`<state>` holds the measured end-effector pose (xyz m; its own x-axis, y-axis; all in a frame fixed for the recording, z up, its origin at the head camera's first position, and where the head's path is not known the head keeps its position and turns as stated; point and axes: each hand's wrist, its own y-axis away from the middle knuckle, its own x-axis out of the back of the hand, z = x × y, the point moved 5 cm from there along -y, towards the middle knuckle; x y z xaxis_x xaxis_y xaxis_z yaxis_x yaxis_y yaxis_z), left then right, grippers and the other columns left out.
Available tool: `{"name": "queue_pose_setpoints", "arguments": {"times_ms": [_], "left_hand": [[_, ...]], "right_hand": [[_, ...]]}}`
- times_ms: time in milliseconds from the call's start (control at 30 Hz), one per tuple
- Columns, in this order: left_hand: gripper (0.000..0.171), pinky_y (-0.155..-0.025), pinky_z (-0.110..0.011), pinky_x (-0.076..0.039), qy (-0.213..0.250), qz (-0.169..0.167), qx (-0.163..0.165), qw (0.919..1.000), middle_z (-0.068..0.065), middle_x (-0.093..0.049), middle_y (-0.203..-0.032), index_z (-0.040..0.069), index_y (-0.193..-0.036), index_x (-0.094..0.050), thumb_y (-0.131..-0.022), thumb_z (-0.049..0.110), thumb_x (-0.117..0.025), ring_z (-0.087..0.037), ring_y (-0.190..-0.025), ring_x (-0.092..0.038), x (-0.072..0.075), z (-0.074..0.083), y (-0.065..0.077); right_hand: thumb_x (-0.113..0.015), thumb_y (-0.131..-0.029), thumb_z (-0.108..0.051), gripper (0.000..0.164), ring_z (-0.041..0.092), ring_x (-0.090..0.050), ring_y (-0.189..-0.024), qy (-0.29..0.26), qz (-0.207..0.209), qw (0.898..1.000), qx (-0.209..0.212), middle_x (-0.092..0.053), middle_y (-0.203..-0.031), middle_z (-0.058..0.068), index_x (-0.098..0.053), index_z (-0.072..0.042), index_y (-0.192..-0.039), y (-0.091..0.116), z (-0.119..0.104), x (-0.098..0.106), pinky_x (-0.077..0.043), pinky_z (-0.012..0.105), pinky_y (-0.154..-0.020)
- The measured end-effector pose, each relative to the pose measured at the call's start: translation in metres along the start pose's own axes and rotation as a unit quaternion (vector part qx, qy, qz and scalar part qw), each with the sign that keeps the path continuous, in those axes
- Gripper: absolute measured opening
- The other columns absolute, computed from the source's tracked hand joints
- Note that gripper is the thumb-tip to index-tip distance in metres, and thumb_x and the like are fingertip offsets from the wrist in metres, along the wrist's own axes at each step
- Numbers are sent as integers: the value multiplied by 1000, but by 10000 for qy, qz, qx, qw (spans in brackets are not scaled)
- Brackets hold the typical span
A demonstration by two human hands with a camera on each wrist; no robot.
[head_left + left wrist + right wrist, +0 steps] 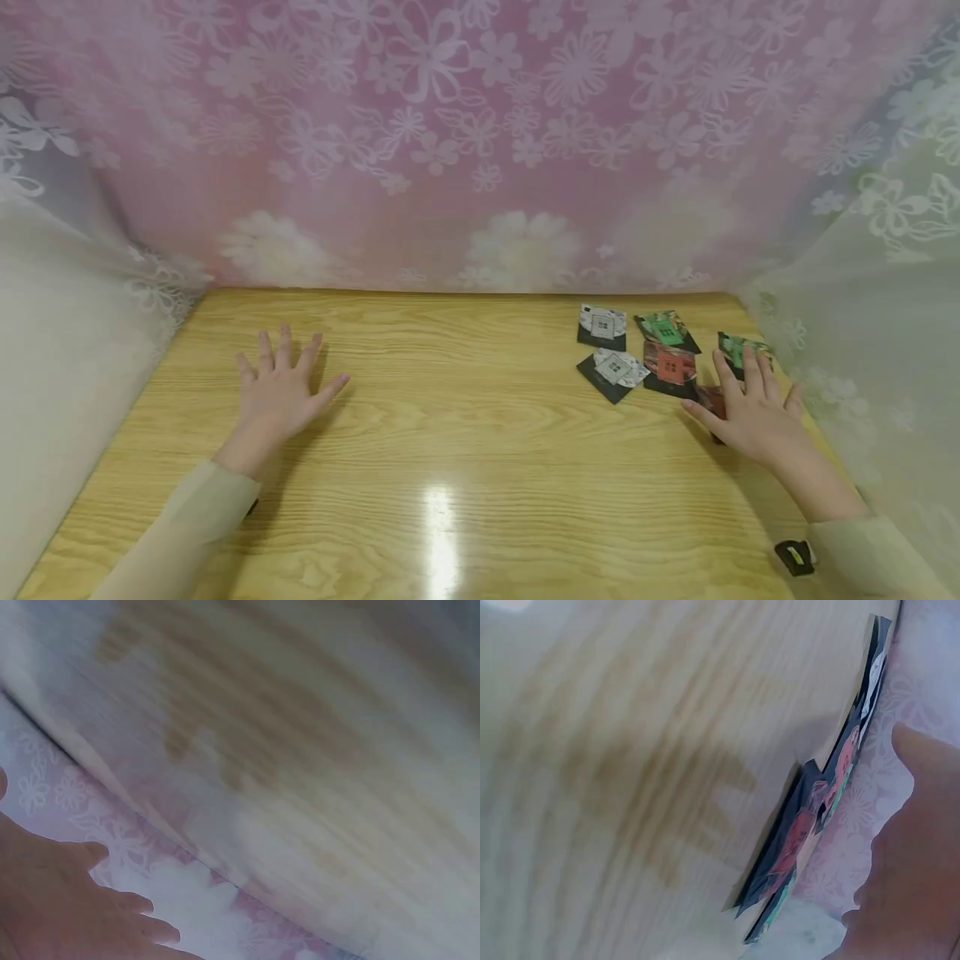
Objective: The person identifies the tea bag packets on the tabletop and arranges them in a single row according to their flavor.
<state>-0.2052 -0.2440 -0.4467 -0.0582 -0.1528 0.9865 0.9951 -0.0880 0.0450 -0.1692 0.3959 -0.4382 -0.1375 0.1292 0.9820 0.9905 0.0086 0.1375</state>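
Note:
My left hand [277, 398] is held above the left side of the wooden table with its fingers spread and nothing in it. On the right, my right hand [759, 417] hovers with spread fingers over flat square packets. It partly covers a red-and-black packet [710, 400] and a green-and-black packet [742, 346]. Left of it lie another red packet [670, 369] and another green packet [666, 331], their edges meeting. Two white-and-black packets [602, 327] lie farther left, the nearer one turned askew. In the right wrist view, the red packet [791, 844] lies below the hand, apart from it.
The wood-grain table [450, 400] has a bright light reflection near its front. A pink flowered curtain [480, 167] hangs along the back edge, and pale cloth [885, 333] borders the right side. A black strap piece [795, 557] shows by the right sleeve.

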Motion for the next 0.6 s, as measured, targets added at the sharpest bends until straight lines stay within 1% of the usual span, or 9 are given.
{"name": "queue_pose_setpoints", "arguments": {"times_ms": [100,233,400,600], "left_hand": [[97,-118,-91,0,-21,-78,-101,9999,-36,-1,-174,15,-172,-18,-102,79,-37,-66,-157,3,-1,9,-3],[96,-118,-92,-2,56,-65,-249,9997,-37,-2,-173,13,-172,-19,-103,77,-37,-65,-158,2,-2,21,-10],[92,-119,-90,-3,128,-12,-447,9989,-35,-2,-174,12,-171,-21,-104,72,-42,-63,-159,2,-4,40,-20],[91,-124,-86,-2,75,79,-750,9971,-33,-5,-175,13,-171,-22,-104,71,-44,-60,-160,0,-8,64,-34]], "right_hand": [[-44,-105,-71,104,66,8,-155,29,9,10000,65,11,-169,42,11,-12,-171,4,3,-1,-2,92,-114],[-44,-108,-66,100,71,-3,-151,86,1,9998,178,4,-168,45,4,-6,-171,7,5,-3,-10,89,-116],[-44,-110,-62,95,68,-3,-153,88,-84,9995,291,1,-168,46,-3,-3,-171,9,9,-9,-14,85,-120],[-44,-111,-57,89,64,-1,-156,-116,-127,9991,400,-2,-169,44,-8,0,-170,13,12,-17,-14,83,-122]]}}
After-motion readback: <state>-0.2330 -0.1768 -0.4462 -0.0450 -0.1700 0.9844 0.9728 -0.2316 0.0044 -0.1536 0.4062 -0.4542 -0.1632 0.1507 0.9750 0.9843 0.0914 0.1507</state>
